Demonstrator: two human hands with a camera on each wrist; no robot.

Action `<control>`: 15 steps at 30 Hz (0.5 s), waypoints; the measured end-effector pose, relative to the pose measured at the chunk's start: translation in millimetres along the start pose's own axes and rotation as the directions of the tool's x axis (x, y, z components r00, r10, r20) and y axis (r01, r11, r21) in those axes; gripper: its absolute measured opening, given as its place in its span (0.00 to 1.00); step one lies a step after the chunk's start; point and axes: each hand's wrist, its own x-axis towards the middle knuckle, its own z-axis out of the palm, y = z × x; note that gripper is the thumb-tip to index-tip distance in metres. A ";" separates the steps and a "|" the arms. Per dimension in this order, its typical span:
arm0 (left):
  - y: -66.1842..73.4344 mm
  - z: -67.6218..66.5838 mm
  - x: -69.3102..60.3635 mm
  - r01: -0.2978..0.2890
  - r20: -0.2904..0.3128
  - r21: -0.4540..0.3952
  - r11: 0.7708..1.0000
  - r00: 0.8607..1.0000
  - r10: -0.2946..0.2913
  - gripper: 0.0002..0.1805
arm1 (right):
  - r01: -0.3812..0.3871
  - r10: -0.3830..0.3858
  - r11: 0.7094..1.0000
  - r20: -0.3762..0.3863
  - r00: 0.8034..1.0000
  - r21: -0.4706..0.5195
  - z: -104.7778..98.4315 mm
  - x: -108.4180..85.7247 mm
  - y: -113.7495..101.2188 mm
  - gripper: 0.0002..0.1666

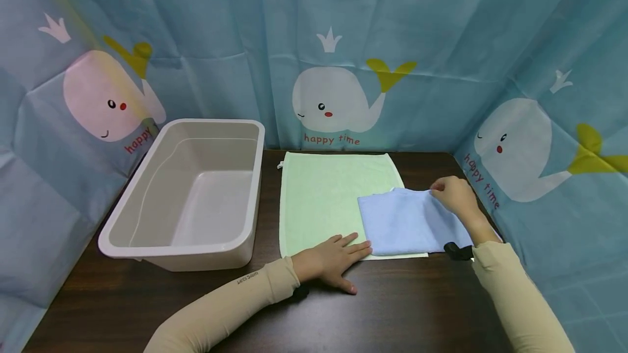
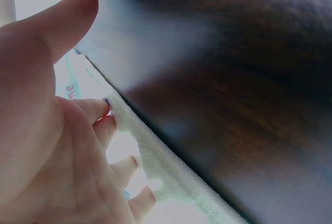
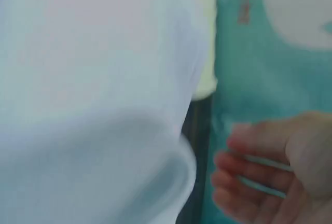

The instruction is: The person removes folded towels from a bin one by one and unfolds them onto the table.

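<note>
A light blue cloth (image 1: 402, 222) lies over the lower right part of a pale green towel (image 1: 319, 200) spread on the table. My left hand (image 1: 338, 260) rests with fingers spread at the towel's near edge, its fingertips by the blue cloth's near left corner. In the left wrist view its fingers (image 2: 124, 169) meet the towel's edge while the thumb stands apart. My right hand (image 1: 453, 195) is at the far right edge of the blue cloth. The right wrist view shows its fingers (image 3: 241, 175) loosely bent beside the raised, curving cloth (image 3: 104, 105), with a gap between.
A large off-white plastic basin (image 1: 255, 195) stands on the left of the dark wooden table (image 1: 392, 309). Blue curtains with whale prints (image 1: 338, 99) hang behind and on both sides, close to the table's edges. A small white tag (image 1: 280, 165) sticks out from the towel's far left corner.
</note>
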 end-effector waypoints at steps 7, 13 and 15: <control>-0.2 1.1 -0.3 0.000 -0.002 0.009 1.000 1.000 0.000 0.52 | 0.114 -0.143 0.985 0.252 0.957 0.127 25.3 44.7 -45.0 0.16; -0.2 3.9 1.5 0.004 -0.007 0.012 1.000 1.000 -0.004 0.52 | 0.139 -0.169 0.985 0.419 0.892 0.101 41.8 68.4 -60.5 0.14; -0.3 4.4 1.7 0.007 -0.008 0.015 1.000 1.000 -0.007 0.52 | 0.140 -0.166 0.986 0.459 0.873 0.090 44.5 73.0 -63.9 0.13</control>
